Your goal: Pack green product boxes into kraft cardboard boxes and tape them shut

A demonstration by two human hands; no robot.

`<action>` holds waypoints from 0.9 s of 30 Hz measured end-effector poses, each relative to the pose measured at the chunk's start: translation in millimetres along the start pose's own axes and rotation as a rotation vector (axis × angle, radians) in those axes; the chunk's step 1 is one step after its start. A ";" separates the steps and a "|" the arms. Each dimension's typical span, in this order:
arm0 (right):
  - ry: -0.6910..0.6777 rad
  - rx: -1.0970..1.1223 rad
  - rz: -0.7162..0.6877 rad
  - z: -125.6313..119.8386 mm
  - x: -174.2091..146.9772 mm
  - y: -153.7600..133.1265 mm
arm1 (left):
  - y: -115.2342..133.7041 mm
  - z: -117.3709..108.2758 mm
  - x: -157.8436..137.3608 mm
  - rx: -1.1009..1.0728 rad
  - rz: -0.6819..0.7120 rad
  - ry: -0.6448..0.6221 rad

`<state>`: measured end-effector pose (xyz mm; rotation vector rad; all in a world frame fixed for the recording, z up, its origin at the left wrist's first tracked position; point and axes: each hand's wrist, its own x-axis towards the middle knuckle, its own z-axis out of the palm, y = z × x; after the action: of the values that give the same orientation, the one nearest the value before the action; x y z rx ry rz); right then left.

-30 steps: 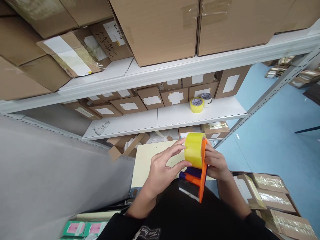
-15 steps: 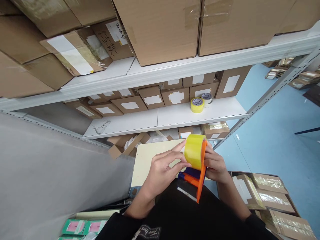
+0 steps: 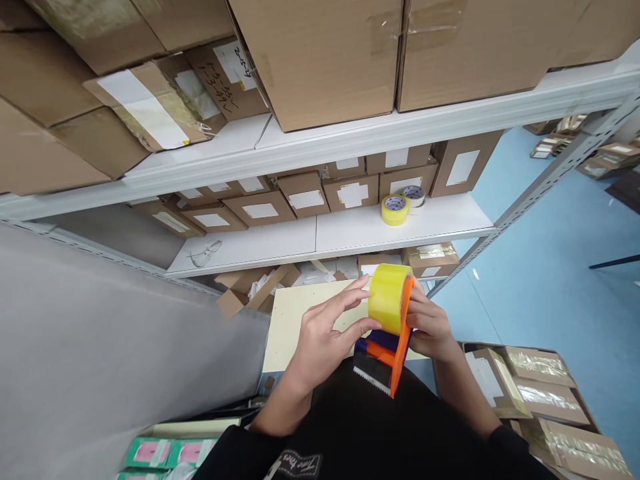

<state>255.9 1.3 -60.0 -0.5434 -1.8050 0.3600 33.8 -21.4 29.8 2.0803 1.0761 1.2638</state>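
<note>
1. Facing a pale shelf (image 3: 270,245) loaded with boxes (image 3: 325,60), with two loose rolls (image 3: 394,217) on a lower board.
2. Hiding part of a cream table (image 3: 287,323) with the left hand (image 3: 325,333) and right hand (image 3: 431,327).
3. Clamping the dispenser (image 3: 401,343) in the right hand, against its orange side.
4. Gripping the yellow tape (image 3: 387,299) in the left hand, between thumb and spread fingers; seated against the dispenser, above the toothed edge (image 3: 372,381).

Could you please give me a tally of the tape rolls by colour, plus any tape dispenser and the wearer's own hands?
Yellow rolls: 2, the held roll and the shelf roll
Pale rolls: 1, the whitish roll beside the shelf roll
Dispensers: 1, the orange and dark-blue tape dispenser
Hands: 2, left hand and right hand
Total: 6
</note>
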 end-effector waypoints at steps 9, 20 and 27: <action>-0.039 -0.028 0.016 -0.6 0.4 0.3 | -2.0 -6.6 3.5 -0.078 -0.089 -0.029; -0.078 -0.138 -0.040 -3.6 2.2 -3.1 | -8.3 -8.9 14.1 -0.054 -0.058 0.059; -0.125 -0.255 -0.093 -6.3 4.0 -11.2 | -2.9 -20.6 20.4 0.116 -0.043 -0.042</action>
<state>259.0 -6.2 -49.3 -0.6225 -2.0040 0.1017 19.9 -3.1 47.7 2.1469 1.1951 1.1569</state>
